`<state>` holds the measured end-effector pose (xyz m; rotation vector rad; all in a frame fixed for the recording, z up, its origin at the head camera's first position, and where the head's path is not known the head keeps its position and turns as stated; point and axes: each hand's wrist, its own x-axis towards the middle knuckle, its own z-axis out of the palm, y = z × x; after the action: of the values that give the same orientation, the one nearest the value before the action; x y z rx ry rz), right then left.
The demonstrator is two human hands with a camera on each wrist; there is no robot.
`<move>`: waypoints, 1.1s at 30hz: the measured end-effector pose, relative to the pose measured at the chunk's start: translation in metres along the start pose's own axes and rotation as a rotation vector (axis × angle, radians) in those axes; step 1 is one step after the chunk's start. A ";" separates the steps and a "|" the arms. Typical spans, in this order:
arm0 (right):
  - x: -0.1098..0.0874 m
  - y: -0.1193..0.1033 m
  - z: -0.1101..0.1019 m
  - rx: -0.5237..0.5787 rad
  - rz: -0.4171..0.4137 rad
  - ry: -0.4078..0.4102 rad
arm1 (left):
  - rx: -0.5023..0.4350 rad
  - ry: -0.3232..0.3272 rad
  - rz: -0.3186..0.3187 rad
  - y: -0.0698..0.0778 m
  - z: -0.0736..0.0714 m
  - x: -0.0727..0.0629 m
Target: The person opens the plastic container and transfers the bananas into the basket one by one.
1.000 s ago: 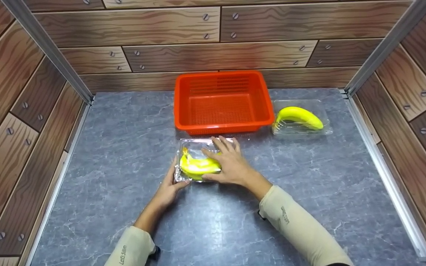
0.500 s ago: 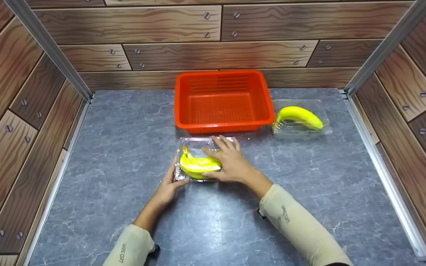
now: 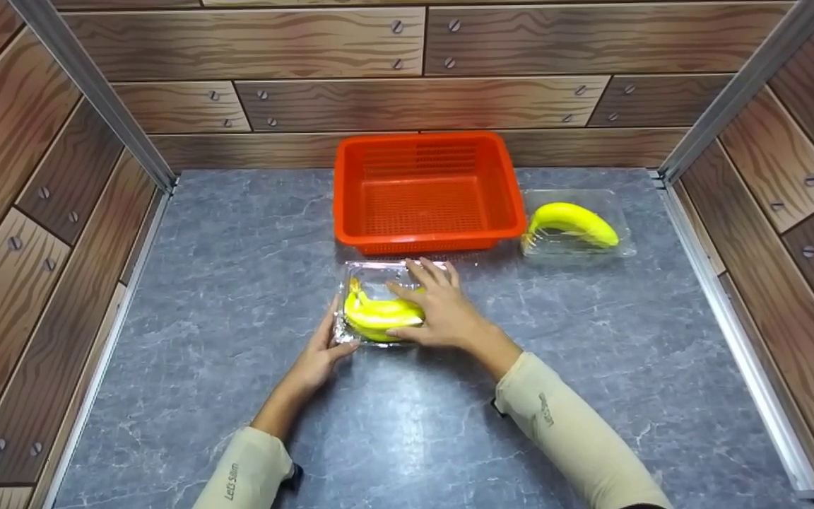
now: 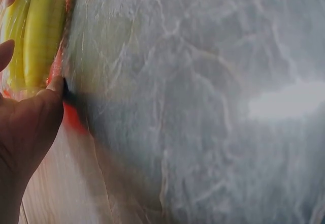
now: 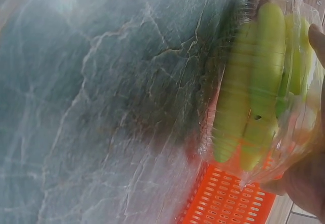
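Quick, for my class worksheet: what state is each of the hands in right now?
Left hand: open, against the left end of the nearer box.
Right hand: open, spread over the same box.

Grey marbled tabletop [image 3: 237, 240]; on it: 1 red basket [image 3: 428, 242], 1 nearer clear box [image 3: 377, 274], 1 farther clear box [image 3: 601, 201].

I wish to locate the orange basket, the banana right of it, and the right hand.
Orange basket [image 3: 421, 203]: head view, bare inner bottom.
Banana [image 3: 574, 218]: head view, middle of its curved body.
Right hand [image 3: 444, 314]: head view, back of the hand.
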<state>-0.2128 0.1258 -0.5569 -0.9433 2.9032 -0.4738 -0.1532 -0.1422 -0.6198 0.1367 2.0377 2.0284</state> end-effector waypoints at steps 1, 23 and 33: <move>0.000 0.000 0.000 -0.002 -0.002 0.002 | -0.009 -0.002 0.002 0.000 0.000 0.000; 0.002 0.002 0.000 0.047 -0.001 0.012 | -0.009 0.004 -0.023 0.001 0.002 -0.001; 0.000 0.003 -0.002 0.033 -0.025 -0.007 | 0.062 0.011 -0.007 0.001 0.001 0.000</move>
<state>-0.2145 0.1282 -0.5561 -0.9758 2.8714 -0.5175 -0.1529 -0.1408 -0.6184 0.1305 2.1054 1.9668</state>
